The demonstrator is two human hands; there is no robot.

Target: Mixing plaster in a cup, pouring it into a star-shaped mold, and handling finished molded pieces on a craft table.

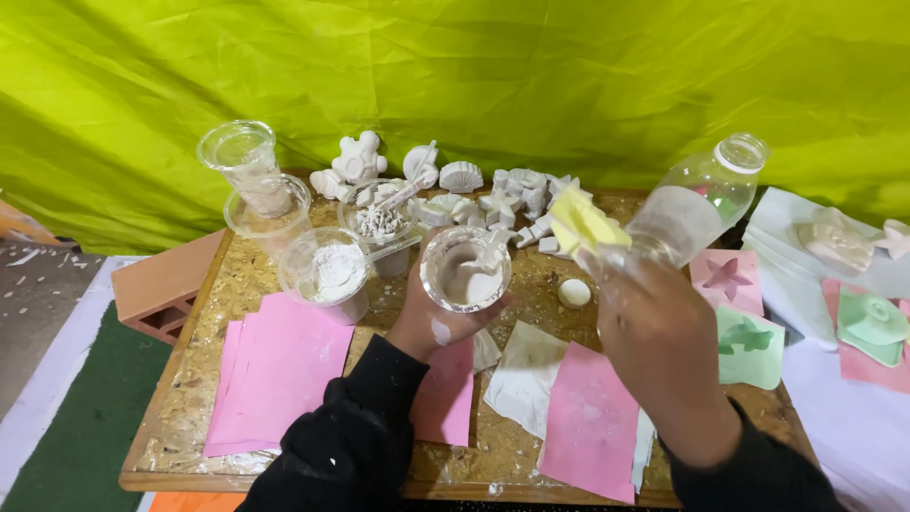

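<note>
My left hand [431, 322] holds a clear plastic cup [465, 268] of white plaster mix with a stirrer standing in it, above the middle of the wooden board [199, 351]. My right hand [654, 332] grips a clear plastic bottle [697, 201] by its lower end, tilted with its open neck pointing up and to the right. A yellow label or cloth [583, 223] sticks out beside the bottle near my fingers. The bottle is to the right of the cup, apart from it.
Clear cups [327, 270] with white powder stand at the back left, stacked cups [248, 163] behind. White plaster figures [455, 180] line the back. Pink paper sheets [275, 365] lie in front. Coloured moulds [749, 346] sit at right, a brick [161, 284] at left.
</note>
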